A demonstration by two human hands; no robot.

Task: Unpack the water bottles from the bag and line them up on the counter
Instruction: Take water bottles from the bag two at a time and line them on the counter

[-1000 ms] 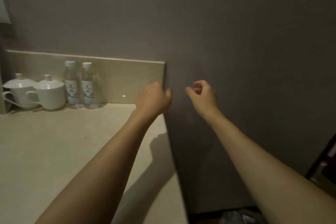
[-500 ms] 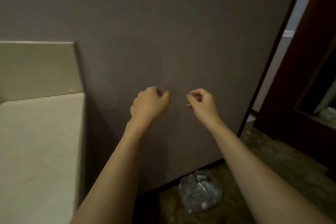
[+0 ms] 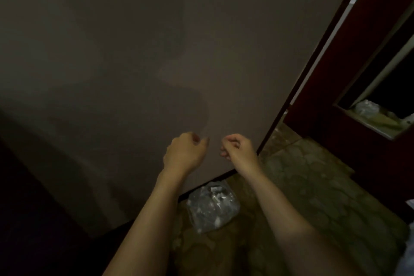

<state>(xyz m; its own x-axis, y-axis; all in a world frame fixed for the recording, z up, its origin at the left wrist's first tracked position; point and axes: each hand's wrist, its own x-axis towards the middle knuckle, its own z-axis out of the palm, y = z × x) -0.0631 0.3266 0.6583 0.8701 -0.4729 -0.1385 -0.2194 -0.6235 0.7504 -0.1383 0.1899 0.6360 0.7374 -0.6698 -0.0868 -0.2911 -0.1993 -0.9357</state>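
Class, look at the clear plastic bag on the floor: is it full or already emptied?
Not emptied: the plastic bag bulges, with pale shapes inside. What they are, cannot tell.

Below your arms, the bag (image 3: 212, 207) is thin clear plastic, crinkled and glossy with white glints. The wall (image 3: 134, 51) in front of you looks smooth and matt. The floor (image 3: 313, 186) looks like patterned carpet, dull. The door frame (image 3: 380, 6) is dark red, faintly sheened.

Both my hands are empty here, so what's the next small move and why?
Probably lower both hands to the clear plastic bag on the floor: the left hand and right hand hold nothing, and the bag lies just below them.
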